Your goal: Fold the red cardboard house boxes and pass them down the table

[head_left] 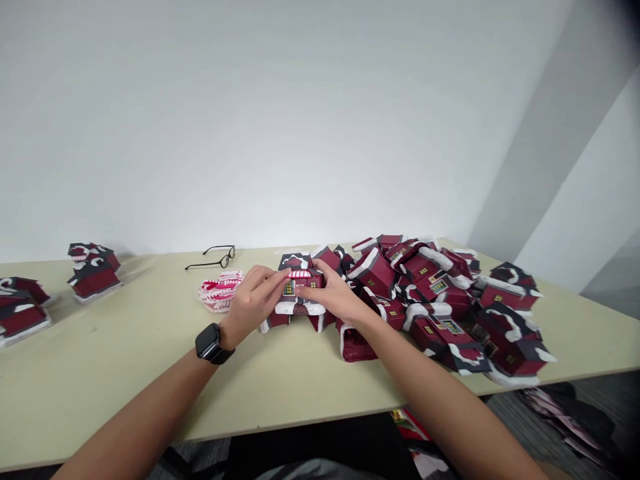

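Note:
A small dark-red paper model house (311,285) with a dark snow-trimmed roof stands before me at mid-table. My right hand (337,293) grips it from the right, the thumb across its front wall. A red-and-white striped awning (299,274) sits over the yellow window on that front. The fingers of my left hand (257,293) are pinched together at the awning's left end. Just left of that hand lies a clear container (213,305) heaped with more striped awnings (227,283). A black watch (209,343) is on my left wrist.
Many similar houses are piled on the right (430,280), some tipped over. Several more houses (95,275) stand at the far left. Black eyeglasses (225,260) lie near the wall. The table's front edge (300,425) runs below my forearms.

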Demonstrator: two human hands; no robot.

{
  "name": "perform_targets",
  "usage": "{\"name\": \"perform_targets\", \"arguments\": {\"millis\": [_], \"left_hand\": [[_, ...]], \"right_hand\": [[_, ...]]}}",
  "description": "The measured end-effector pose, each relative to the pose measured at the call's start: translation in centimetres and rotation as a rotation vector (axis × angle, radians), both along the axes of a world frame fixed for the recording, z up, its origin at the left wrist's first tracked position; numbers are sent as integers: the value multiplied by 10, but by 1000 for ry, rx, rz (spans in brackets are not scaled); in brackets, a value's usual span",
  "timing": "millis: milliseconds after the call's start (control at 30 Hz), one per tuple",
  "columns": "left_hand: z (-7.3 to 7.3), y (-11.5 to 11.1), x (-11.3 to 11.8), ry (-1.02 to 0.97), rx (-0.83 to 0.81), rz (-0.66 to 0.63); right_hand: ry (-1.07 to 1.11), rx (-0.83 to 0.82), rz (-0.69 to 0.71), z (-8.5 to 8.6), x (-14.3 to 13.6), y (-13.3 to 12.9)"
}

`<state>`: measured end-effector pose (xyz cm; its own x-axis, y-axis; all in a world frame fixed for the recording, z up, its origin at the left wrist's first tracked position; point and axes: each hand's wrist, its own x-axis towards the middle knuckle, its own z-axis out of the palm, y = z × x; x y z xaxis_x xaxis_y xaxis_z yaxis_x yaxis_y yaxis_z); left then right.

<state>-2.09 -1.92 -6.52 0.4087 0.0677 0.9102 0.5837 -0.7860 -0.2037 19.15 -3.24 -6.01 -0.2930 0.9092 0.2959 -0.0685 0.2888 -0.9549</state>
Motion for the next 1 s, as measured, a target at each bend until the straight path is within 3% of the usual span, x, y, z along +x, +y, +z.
{"name": "perform_targets", "arguments": {"millis": [533,1000], "left_hand": [[-1,3,-4,8,-10,-32],[4,1,0,-52,-15,-25]], "right_hand": [[60,-107,-34,11,-2,-8],[31,-82,-18,10,0,-7]]}}
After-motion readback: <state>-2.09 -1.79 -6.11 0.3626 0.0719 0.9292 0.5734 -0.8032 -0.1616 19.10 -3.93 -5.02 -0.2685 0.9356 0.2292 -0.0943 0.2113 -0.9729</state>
